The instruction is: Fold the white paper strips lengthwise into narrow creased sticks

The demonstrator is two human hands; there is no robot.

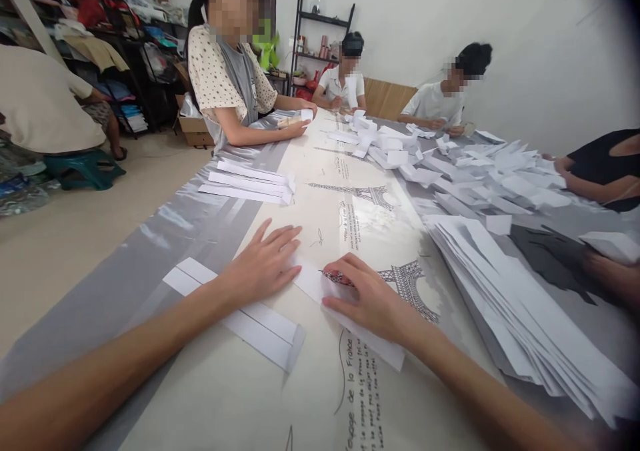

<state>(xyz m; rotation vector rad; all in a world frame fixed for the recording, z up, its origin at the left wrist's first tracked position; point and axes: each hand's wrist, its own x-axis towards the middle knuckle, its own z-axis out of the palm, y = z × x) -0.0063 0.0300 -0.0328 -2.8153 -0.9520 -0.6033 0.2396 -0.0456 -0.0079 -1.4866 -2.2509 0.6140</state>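
My left hand (263, 261) lies palm down on the printed tablecloth, fingers spread. Its thumb tip is at the far end of a white paper strip (307, 281). My right hand (367, 297) rests over that same strip, fingers bent and thumb apart, with a gap between them. Beneath my left wrist lie white paper pieces (260, 334), side by side, passing under the forearm; their right ends look folded or overlapped. Farther up, several similar white paper pieces (245, 183) lie in a row.
To the right lies a stack of long white paper sheets (520, 317); beyond it is a heap of folded white papers (480, 177). Dark flat material (550, 257) lies alongside. Several people work around the table; one (235, 84) stands at the left edge. A green stool (83, 167) stands on the floor.
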